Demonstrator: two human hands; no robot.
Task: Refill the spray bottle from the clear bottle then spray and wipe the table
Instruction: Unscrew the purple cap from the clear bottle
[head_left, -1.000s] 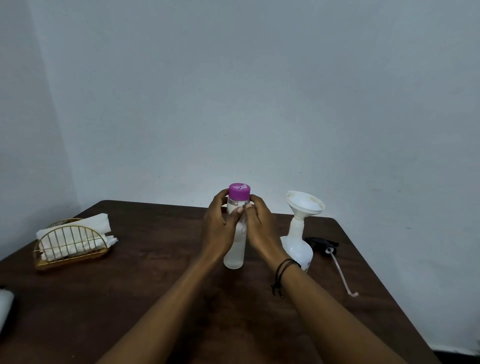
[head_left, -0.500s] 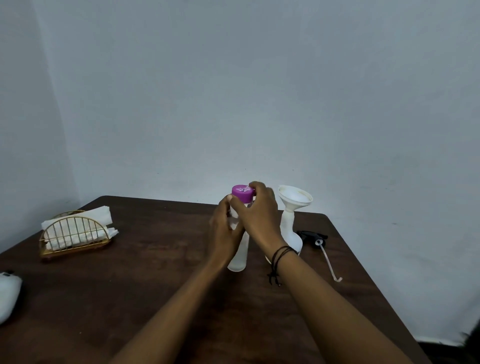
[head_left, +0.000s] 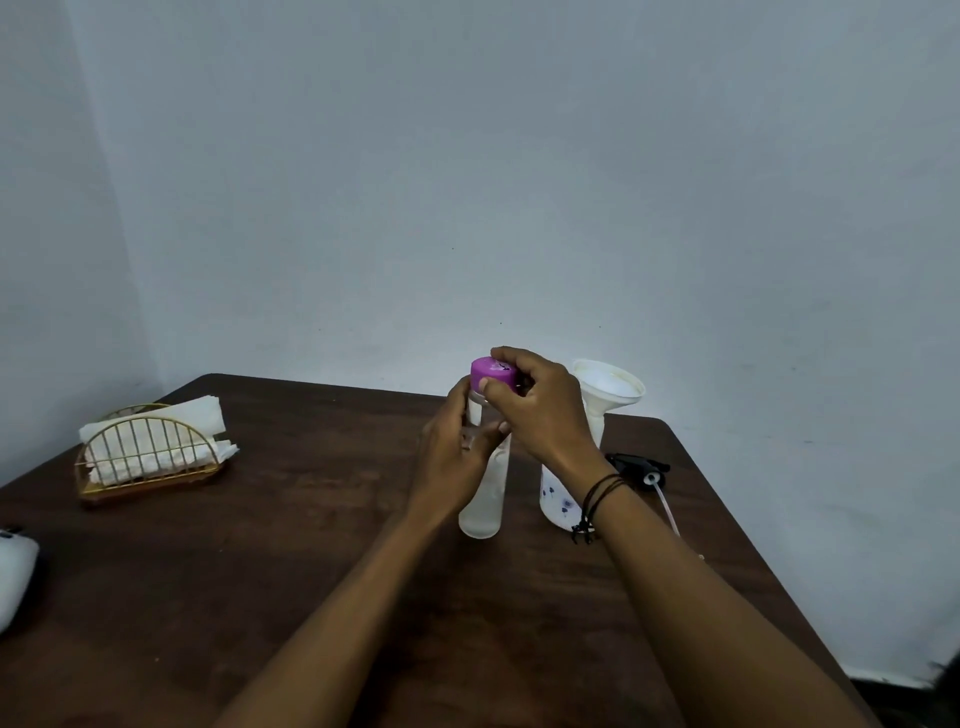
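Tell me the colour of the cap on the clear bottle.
Purple cap, seen in the head view.

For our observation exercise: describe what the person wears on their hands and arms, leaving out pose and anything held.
Both forearms are bare, with no sleeves in view. The right hand has thin dark cord bracelets looped round the wrist, with a small dangling end. The left hand shows no gloves, bands or watch; no rings are evident on either.

single head-worn view, looking forward and slightly down over dark wooden table (head_left: 291, 571), forearms reaching in from bottom edge, pale corner walls beyond table, table's far edge mid-frame
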